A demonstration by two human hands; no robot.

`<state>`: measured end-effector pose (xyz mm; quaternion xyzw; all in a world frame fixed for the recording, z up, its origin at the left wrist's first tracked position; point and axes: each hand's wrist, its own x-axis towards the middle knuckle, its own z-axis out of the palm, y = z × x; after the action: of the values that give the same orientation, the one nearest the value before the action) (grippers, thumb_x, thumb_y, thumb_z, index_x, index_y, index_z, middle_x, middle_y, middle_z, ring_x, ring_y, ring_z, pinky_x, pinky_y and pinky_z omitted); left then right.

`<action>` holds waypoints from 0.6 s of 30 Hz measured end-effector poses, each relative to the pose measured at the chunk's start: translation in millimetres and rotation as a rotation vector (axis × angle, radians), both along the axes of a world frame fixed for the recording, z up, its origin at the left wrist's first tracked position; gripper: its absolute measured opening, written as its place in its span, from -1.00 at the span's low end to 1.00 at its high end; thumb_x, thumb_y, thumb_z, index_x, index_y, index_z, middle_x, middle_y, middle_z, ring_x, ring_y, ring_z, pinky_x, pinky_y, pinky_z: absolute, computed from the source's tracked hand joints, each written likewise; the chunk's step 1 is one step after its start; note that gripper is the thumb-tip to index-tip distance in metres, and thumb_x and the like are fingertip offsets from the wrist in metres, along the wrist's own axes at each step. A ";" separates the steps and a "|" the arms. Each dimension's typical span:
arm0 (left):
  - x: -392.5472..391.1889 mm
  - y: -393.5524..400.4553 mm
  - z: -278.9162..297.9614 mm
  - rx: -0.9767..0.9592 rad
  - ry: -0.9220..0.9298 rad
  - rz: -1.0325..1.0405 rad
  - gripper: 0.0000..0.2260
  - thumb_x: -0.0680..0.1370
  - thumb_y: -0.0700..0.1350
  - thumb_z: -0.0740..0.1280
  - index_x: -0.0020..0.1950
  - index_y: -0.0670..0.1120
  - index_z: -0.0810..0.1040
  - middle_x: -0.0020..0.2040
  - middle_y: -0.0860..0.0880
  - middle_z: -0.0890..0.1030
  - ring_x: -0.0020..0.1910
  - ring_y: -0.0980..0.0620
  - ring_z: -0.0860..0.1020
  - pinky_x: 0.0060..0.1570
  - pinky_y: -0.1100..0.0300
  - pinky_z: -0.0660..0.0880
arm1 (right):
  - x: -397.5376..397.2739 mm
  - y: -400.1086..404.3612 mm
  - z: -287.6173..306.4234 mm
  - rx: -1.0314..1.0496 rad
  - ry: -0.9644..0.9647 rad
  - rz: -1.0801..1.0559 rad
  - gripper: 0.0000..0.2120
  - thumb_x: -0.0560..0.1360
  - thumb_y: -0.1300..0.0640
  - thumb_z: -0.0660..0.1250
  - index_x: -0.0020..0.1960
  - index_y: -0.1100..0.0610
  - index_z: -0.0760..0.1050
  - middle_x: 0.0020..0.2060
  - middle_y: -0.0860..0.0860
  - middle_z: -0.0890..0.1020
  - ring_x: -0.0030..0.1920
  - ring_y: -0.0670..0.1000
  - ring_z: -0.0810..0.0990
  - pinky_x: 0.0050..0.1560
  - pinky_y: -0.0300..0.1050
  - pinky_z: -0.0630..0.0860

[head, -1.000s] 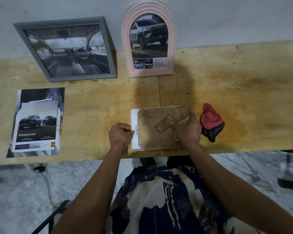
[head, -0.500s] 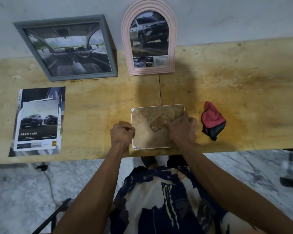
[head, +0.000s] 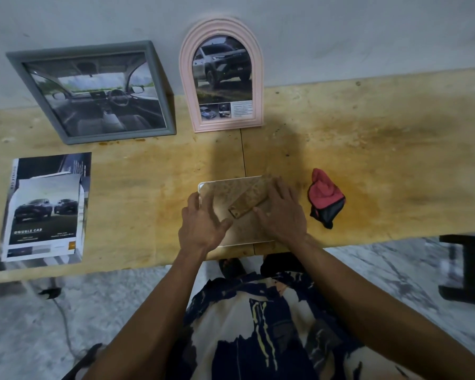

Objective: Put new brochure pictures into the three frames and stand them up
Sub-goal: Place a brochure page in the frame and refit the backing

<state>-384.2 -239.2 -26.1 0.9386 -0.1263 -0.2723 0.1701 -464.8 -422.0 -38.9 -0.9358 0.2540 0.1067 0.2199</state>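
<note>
Both hands — left hand [head: 202, 224], right hand [head: 281, 212] — are pressing relaxed, flat fingers on the face-down frame [head: 231, 193] lying on the tabletop [head: 368, 160].

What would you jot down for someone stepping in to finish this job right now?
Left hand: open, resting on the left edge of the third frame, which lies face down at the table's front.
Right hand: open, pressing on the frame's back by its stand flap.
Done: grey frame and pink arched frame stand against the wall with car pictures in.
Left: finish closing the third frame, then stand it up. Brochures lie at the left, a red cloth at the right.
</note>
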 end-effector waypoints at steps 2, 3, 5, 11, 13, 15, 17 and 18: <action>-1.9 -1.1 -2.2 0.070 0.033 -0.101 -0.22 0.45 0.26 0.44 0.56 0.18 0.14 0.55 0.02 0.07 0.43 -0.17 0.21 -0.02 -0.09 0.54 | 0.2 0.9 -4.3 0.010 0.081 0.055 -0.30 0.53 -0.17 0.21 0.56 0.03 0.05 0.57 -0.02 0.02 0.55 0.11 -0.02 0.35 0.13 0.35; -2.9 -1.2 -3.7 0.102 0.044 -0.138 -0.20 0.44 0.27 0.44 0.57 0.17 0.12 0.57 0.03 0.04 0.45 -0.18 0.17 0.00 -0.09 0.53 | -0.7 1.6 -6.6 0.015 0.117 0.065 -0.29 0.53 -0.18 0.19 0.57 0.02 0.01 0.58 -0.04 0.00 0.56 0.11 -0.05 0.36 0.15 0.33; -4.1 -1.4 -6.0 0.128 0.051 -0.160 -0.16 0.43 0.27 0.46 0.58 0.15 0.11 0.58 0.03 0.01 0.45 -0.19 0.15 0.03 -0.09 0.52 | -2.7 3.1 -9.2 0.000 0.161 0.087 -0.25 0.52 -0.20 0.19 0.58 0.01 -0.04 0.58 -0.05 -0.03 0.56 0.10 -0.10 0.38 0.18 0.29; -6.0 -3.5 -8.3 0.145 0.033 -0.151 -0.14 0.41 0.24 0.49 0.58 0.13 0.12 0.55 0.02 0.03 0.42 -0.18 0.17 0.08 -0.09 0.53 | -0.4 -1.3 -8.9 -0.033 0.193 0.143 -0.24 0.51 -0.24 0.21 0.57 0.04 0.01 0.58 -0.03 0.02 0.56 0.10 -0.10 0.43 0.21 0.19; -4.7 -2.8 -9.6 0.161 0.022 -0.161 -0.14 0.40 0.25 0.49 0.57 0.14 0.12 0.54 0.02 0.04 0.41 -0.18 0.18 0.07 -0.12 0.56 | -0.8 -2.0 -8.6 -0.036 0.211 0.161 -0.24 0.52 -0.26 0.19 0.57 0.03 0.00 0.58 -0.03 0.00 0.56 0.09 -0.11 0.44 0.22 0.17; -3.5 -3.2 -10.0 0.183 0.005 -0.178 -0.13 0.39 0.28 0.48 0.57 0.15 0.12 0.54 0.01 0.05 0.40 -0.19 0.20 0.09 -0.13 0.55 | -1.1 -4.3 -6.1 -0.045 0.221 0.193 -0.24 0.52 -0.26 0.19 0.58 0.02 -0.02 0.58 -0.05 -0.01 0.57 0.09 -0.11 0.43 0.23 0.18; -2.7 -3.4 -10.2 0.199 0.004 -0.197 -0.13 0.39 0.28 0.48 0.58 0.15 0.11 0.54 0.00 0.06 0.39 -0.19 0.21 0.11 -0.12 0.54 | 0.4 -13.5 -2.5 -0.026 0.248 0.245 -0.21 0.51 -0.24 0.25 0.58 0.00 -0.03 0.58 -0.07 -0.02 0.57 0.06 -0.11 0.43 0.25 0.19; -0.9 -2.5 -10.1 0.199 0.014 -0.204 -0.12 0.39 0.27 0.49 0.59 0.15 0.11 0.55 0.00 0.05 0.40 -0.19 0.21 0.14 -0.11 0.53 | 2.0 -21.0 -0.9 -0.012 0.271 0.283 -0.17 0.49 -0.22 0.30 0.58 -0.01 -0.03 0.58 -0.09 -0.02 0.57 0.05 -0.10 0.43 0.26 0.19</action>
<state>-385.2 -241.7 -36.2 0.9311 -0.1922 -0.3061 0.0483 -462.8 -443.1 -39.7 -0.9406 0.1476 0.2599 0.1608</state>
